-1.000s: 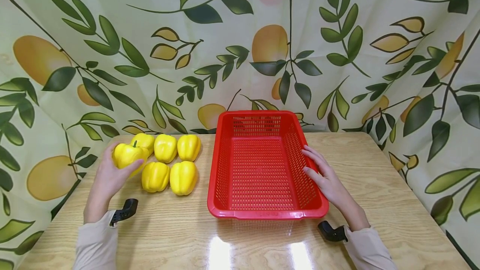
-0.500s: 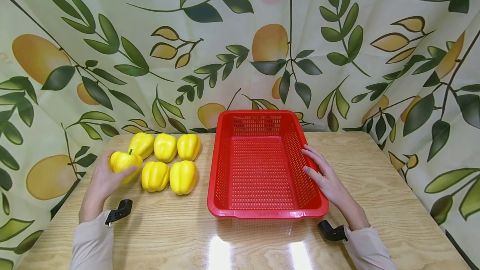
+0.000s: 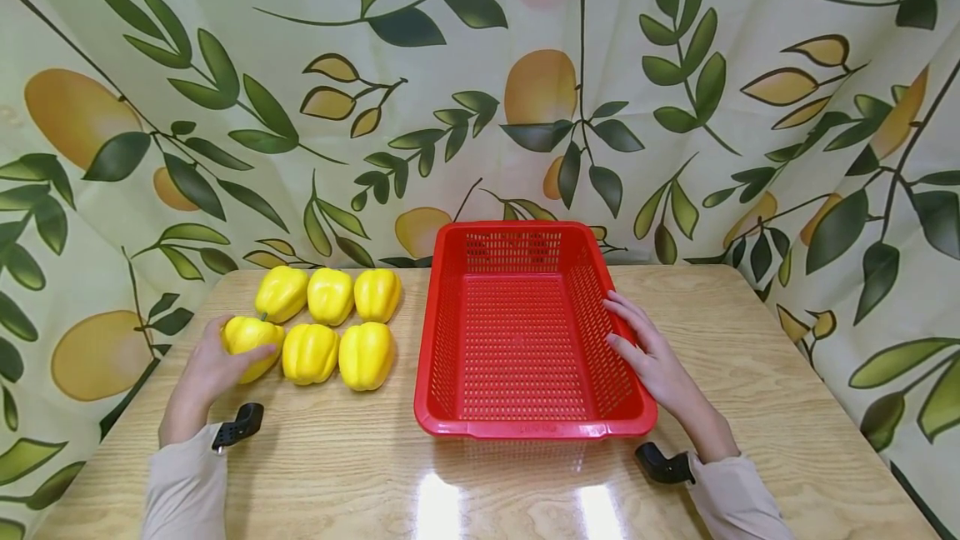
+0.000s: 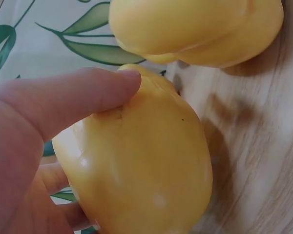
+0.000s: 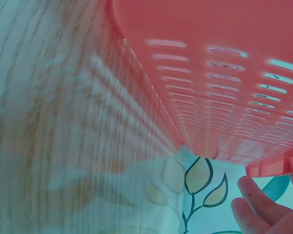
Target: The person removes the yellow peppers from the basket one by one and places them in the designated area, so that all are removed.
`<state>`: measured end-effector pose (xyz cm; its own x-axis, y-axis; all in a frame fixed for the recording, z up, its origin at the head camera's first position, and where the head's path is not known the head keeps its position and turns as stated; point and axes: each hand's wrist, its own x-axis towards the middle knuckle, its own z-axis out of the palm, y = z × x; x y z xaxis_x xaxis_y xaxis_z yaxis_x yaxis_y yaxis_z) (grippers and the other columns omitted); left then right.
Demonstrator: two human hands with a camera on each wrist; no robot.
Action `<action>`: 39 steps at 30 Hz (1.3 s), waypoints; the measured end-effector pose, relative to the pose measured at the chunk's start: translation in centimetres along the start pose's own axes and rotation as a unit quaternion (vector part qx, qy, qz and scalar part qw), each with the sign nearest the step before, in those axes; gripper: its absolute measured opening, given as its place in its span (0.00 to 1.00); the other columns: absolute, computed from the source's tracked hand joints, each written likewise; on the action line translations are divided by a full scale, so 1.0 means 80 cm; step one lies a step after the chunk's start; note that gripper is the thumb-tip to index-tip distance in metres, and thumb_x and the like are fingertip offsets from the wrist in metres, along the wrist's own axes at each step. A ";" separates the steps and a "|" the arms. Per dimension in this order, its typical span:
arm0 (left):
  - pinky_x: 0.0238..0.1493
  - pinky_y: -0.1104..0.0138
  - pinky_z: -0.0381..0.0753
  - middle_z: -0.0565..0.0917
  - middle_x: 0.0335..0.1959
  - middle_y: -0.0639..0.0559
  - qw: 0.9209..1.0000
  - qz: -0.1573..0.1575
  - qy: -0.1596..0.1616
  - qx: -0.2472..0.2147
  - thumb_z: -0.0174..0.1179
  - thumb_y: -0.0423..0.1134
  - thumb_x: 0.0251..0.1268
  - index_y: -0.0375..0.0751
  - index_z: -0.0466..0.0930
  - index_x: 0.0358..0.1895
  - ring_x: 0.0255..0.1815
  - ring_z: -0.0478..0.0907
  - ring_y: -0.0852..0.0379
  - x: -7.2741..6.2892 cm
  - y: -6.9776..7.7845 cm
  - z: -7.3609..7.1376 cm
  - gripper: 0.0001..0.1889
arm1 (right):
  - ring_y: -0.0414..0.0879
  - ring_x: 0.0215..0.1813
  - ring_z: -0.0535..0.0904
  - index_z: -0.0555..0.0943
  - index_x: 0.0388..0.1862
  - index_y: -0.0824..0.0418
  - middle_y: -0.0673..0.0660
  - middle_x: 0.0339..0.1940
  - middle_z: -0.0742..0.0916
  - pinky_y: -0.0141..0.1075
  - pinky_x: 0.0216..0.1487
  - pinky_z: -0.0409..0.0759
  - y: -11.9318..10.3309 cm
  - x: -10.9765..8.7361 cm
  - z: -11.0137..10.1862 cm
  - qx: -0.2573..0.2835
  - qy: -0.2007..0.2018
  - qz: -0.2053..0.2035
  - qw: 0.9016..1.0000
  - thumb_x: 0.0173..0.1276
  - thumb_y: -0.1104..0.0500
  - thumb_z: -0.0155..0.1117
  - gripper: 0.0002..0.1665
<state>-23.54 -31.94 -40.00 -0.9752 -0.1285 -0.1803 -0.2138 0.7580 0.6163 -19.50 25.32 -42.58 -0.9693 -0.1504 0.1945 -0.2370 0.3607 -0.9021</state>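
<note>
My left hand point(image 3: 206, 365) holds a yellow bell pepper point(image 3: 253, 340) at the left end of the front row, thumb on the near side. Close up in the left wrist view, the pepper point(image 4: 141, 161) sits between thumb and fingers, with another bell pepper point(image 4: 195, 29) beyond it. On the right, my right hand point(image 3: 656, 357) holds the side rim of a red plastic basket point(image 3: 536, 427). Some fingertips lie over that rim; in the right wrist view, other fingers point(image 5: 263, 209) show beneath it, outside the perforated wall point(image 5: 224, 97).
Two bell peppers point(image 3: 311, 353) point(image 3: 367, 356) continue the front row, and three more point(image 3: 282, 293) stand behind. The basket's inside shows a bare perforated floor. Wooden tabletop point(image 3: 337, 465) extends in front. A leaf-and-fruit patterned cloth point(image 3: 450, 182) hangs behind the table.
My left hand has brought its bell pepper down and toward me, to the left end of the front row. The back-left pepper is now fully uncovered. The right hand and basket stay put.
</note>
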 end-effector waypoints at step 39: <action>0.68 0.33 0.55 0.44 0.71 0.14 0.998 -0.057 -0.018 -0.009 0.52 0.65 0.68 0.25 0.26 0.75 0.70 0.50 0.20 0.005 -0.007 0.002 0.58 | 0.60 0.65 0.69 0.62 0.75 0.64 0.61 0.81 0.57 0.35 0.44 0.86 0.000 0.000 0.001 -0.006 -0.001 -0.009 1.000 0.77 0.61 0.50 0.29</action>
<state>-23.83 -32.32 -40.51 -0.9419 -0.1893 -0.2776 -0.3243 0.7283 0.6037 -19.50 25.25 -42.61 -0.9646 -0.1584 0.2111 -0.2562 0.3696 -0.8932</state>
